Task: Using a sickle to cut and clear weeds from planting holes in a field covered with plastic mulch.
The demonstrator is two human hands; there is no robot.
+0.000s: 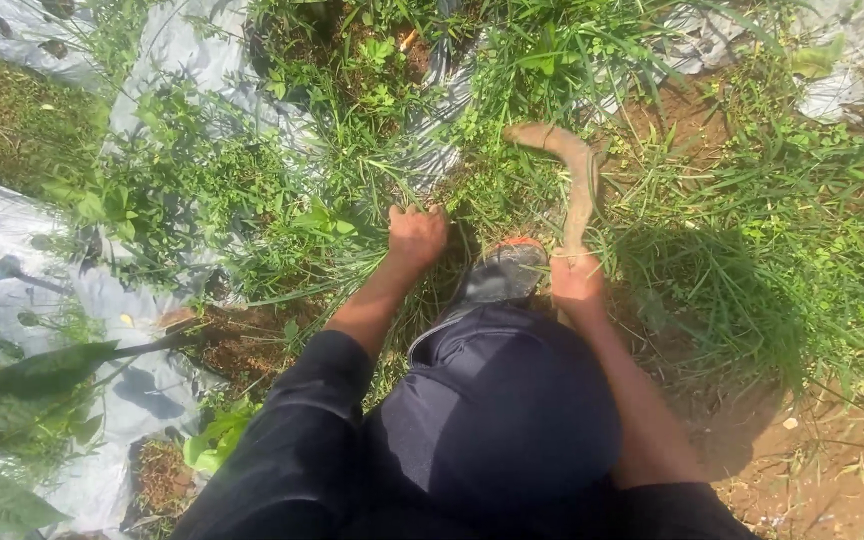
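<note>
Among weeds, left hand [417, 237] gripping grass [372, 205], right hand [577, 285] gripping curved sickle [572, 170]

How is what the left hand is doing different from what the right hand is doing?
The left hand is closed in a fist around a clump of green grass; the right hand grips the handle of a curved, soil-coloured sickle blade. The left hand sits low in the weeds, while the right hand's tool rises above the grass. Both hands are bare and shut tight.
</note>
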